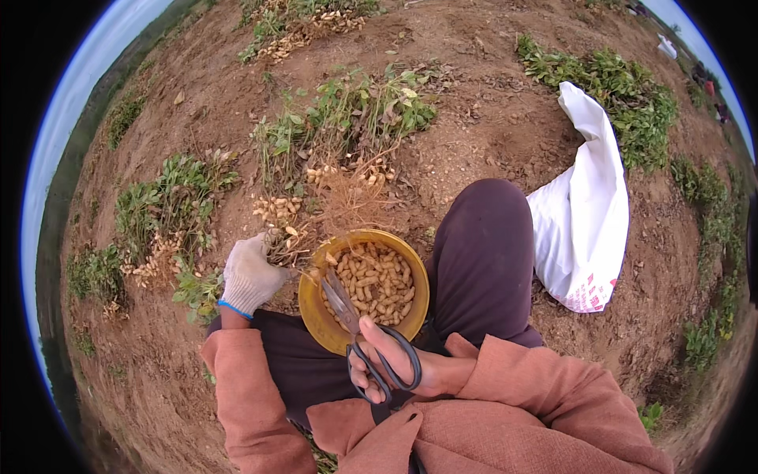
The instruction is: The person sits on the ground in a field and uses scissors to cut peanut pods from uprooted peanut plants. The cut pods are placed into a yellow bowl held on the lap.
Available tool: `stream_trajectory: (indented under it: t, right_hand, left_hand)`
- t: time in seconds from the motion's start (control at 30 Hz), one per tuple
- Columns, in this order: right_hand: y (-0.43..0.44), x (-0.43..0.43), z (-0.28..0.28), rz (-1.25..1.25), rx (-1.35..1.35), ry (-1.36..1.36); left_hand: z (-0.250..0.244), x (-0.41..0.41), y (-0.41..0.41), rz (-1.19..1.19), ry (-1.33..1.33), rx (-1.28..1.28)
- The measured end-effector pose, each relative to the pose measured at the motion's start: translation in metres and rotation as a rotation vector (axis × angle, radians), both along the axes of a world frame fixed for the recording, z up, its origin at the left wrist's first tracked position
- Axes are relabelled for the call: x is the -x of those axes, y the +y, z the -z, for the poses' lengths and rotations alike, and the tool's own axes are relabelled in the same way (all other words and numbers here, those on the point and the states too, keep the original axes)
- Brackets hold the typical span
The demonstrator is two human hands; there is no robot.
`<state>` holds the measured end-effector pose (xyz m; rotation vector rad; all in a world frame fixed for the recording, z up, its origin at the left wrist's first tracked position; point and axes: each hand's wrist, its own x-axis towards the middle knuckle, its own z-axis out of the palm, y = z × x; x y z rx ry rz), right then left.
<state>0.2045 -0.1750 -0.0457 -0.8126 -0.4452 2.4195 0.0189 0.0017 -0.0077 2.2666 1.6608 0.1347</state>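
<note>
My left hand (253,274), in a white knitted glove with a blue cuff edge, grips the stems of a peanut plant (291,247) at the left rim of a yellow bucket (421,278). Some pods hang on the plant's roots. Bare of any glove, my right hand (388,358) holds black-handled scissors (341,299) by their loops. Their metal blades point up and left over the bucket, nearly together. Loose peanuts in the shell (382,278) lie inside the bucket, which rests between my legs.
Pulled peanut plants (355,112) with pods lie on the brown soil ahead, and more plants (172,207) lie to the left. A white woven sack (583,219) bearing red print leans beside my right knee (491,237). Leafy plants (628,106) grow or lie behind it.
</note>
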Motion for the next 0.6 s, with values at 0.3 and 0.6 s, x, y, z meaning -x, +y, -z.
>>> stream_trajectory:
  t: [0.3,0.6]
  right_hand:
    - [0.017,0.007,0.014,0.075,-0.048,-0.147]
    - [0.005,-0.004,0.016,0.077,-0.055,-0.131]
  left_hand:
    - [-0.002,-0.002,-0.004,0.006,0.009,-0.02]
    - [0.0,0.003,-0.002,0.01,-0.033,-0.011]
